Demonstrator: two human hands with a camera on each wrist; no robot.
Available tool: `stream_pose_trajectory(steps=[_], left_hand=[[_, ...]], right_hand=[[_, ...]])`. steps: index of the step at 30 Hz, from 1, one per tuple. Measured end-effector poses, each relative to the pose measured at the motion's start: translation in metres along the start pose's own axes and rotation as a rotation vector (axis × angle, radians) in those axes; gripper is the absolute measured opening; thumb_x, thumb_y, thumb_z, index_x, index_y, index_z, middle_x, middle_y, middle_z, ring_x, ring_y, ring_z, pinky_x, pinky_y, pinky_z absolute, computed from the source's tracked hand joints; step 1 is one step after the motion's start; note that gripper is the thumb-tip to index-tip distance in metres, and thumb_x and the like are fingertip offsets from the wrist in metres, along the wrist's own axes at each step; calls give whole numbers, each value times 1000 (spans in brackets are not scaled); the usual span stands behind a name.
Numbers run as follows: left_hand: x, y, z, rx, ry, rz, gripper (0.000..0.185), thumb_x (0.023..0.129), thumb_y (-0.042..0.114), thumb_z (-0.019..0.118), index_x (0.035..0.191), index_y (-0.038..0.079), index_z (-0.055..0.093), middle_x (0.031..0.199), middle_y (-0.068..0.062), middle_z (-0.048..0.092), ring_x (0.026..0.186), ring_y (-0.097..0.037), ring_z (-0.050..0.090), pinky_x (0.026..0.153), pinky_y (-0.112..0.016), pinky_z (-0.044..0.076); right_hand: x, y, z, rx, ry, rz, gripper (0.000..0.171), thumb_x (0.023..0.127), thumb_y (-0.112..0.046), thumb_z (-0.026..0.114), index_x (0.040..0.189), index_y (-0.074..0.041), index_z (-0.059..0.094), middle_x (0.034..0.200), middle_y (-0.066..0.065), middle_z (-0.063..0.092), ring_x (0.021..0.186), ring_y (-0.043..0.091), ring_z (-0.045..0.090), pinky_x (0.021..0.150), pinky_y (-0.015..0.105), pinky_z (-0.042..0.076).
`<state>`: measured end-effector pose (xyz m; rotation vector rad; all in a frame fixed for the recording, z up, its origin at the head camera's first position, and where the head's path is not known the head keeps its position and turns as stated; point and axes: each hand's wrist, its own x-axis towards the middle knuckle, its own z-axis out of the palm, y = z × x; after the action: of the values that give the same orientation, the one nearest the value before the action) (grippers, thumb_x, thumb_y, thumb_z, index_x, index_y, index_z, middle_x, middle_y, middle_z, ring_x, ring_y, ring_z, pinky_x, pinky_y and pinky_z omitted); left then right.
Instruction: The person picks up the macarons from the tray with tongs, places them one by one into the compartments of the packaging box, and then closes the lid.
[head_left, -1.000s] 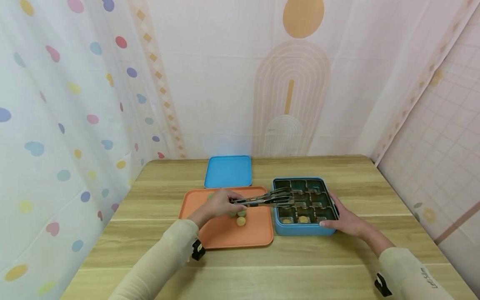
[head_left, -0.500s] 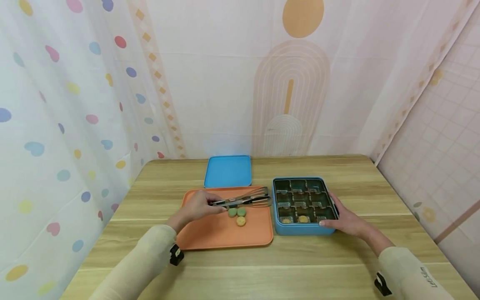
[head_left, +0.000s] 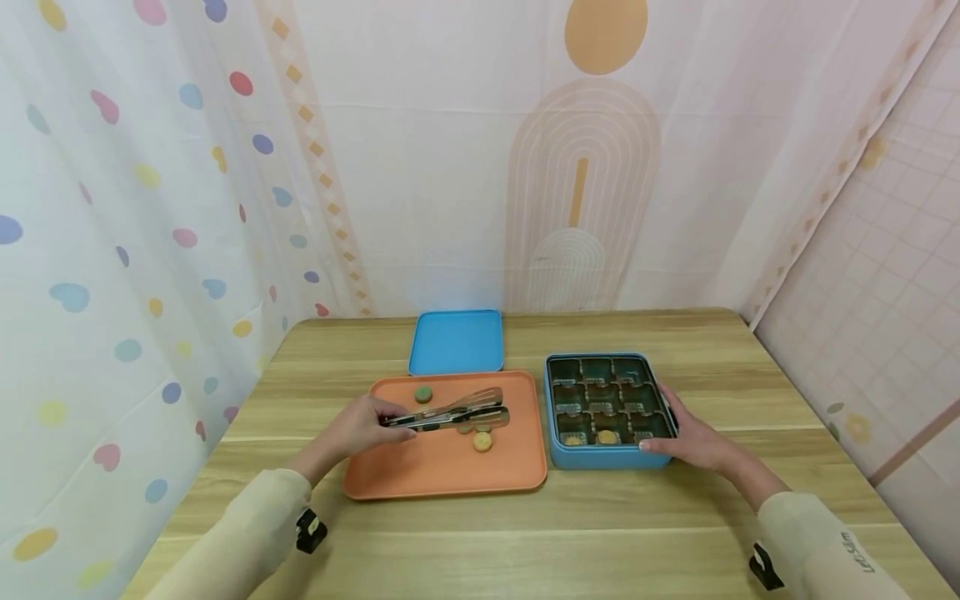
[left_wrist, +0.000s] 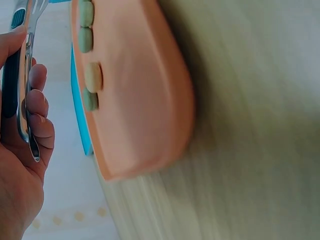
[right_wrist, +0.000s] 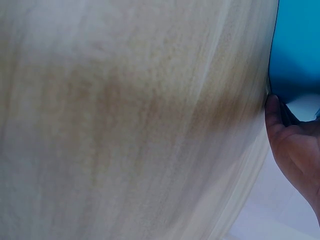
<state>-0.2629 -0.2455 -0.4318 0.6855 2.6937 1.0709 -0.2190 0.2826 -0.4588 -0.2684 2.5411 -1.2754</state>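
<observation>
Cookies [head_left: 482,442], small, round and macaron-like, lie on the orange tray [head_left: 442,475]: one pale yellow, two green ones just behind it and partly covered by the tongs [head_left: 465,410], and a lone green cookie [head_left: 423,394] near the tray's back edge. Two more pale ones sit in the blue box [head_left: 611,458], in the left and middle compartments of its front row. The left hand [head_left: 366,423] pinches the tongs between thumb and curled fingers near their handle end; their slotted tips are slightly apart, pointing right above the tray, with nothing visible between them. The right hand [head_left: 686,437] grips the box at its right side, thumb at the front corner, on the tabletop [head_left: 525,542]. The step in hand appears to be lining up the tongs for one of the cookies on the tray; which one, I cannot tell. The next move seems to call for lowering the tips, one on each side of a single cookie, then a light squeeze, without nudging the neighbours in the cluster, while the right hand keeps the box steady.
</observation>
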Motion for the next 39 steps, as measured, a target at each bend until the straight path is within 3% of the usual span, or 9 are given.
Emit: stream_pose_trajectory(steps=[5, 11, 23, 29, 39], left_hand=[[-13, -8, -5, 31, 14, 9, 10, 84, 30, 81, 91, 22, 78, 75, 11, 69, 56, -7, 48, 51, -24, 40], [-25, -18, -10, 48, 8, 9, 14, 84, 30, 81, 92, 19, 79, 78, 10, 70, 60, -6, 51, 54, -24, 41], [-38, -26, -5, 38, -18, -11, 9, 85, 28, 81, 89, 22, 78, 75, 12, 69, 60, -5, 51, 55, -23, 42], [-41, -28, -2, 34, -38, -39, 11, 85, 33, 80, 89, 23, 78, 69, 10, 66, 54, -4, 47, 50, -22, 38], [-39, -29, 2, 61, -36, -14, 10, 85, 33, 80, 88, 24, 77, 65, 12, 63, 52, -4, 46, 48, -22, 37]], right_hand=[[1, -1, -1, 13, -5, 2, 114, 88, -32, 76, 158, -9, -11, 156, 38, -3, 139, 61, 8, 103, 74, 17], [1, -2, -1, 10, -3, 7, 114, 88, -32, 76, 158, -9, -11, 156, 38, -1, 138, 61, 10, 103, 74, 18], [1, -1, -1, 22, -8, 6, 115, 88, -32, 77, 158, -8, -12, 156, 39, 0, 138, 60, 12, 104, 73, 19], [0, -3, -1, 15, -8, 10, 115, 88, -33, 76, 158, -8, -12, 156, 38, -1, 139, 60, 11, 104, 73, 18], [-1, -2, 0, 19, -7, 1, 114, 88, -32, 76, 158, -9, -11, 156, 38, -4, 139, 60, 5, 104, 74, 16]])
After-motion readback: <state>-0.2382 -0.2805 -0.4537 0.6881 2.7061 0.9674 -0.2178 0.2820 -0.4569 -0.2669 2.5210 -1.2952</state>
